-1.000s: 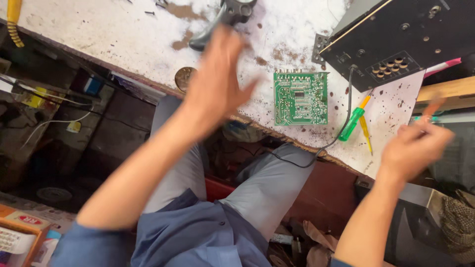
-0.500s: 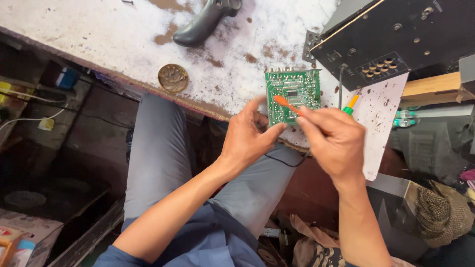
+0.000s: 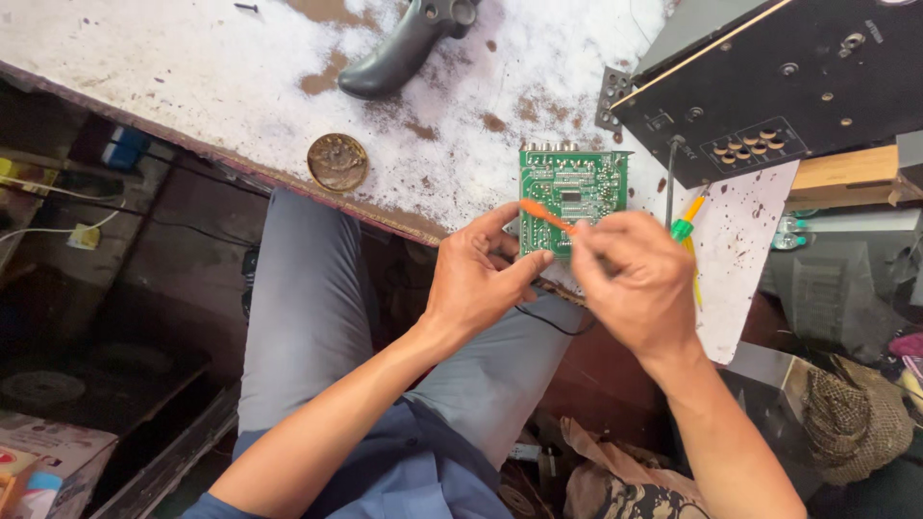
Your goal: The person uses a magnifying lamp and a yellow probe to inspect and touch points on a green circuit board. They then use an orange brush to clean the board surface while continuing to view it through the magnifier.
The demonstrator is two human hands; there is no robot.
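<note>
Left hand (image 3: 476, 284) pinching green circuit board (image 3: 574, 192) at its 7 o'clock corner, right hand (image 3: 635, 279) gripping orange tool (image 3: 546, 217) over it on surface (image 3: 192, 77); board work apparently unfinished.

The circuit board (image 3: 573, 197) is green with fine pale tracing. Across its lower left corner lies an orange tool tip (image 3: 544, 217). Just right of the board sits a green and yellow screwdriver (image 3: 686, 226). The worktop (image 3: 173, 86) under the board is white, blotched brown. Up-right of the board, the amplifier case (image 3: 779, 86) is black.
</note>
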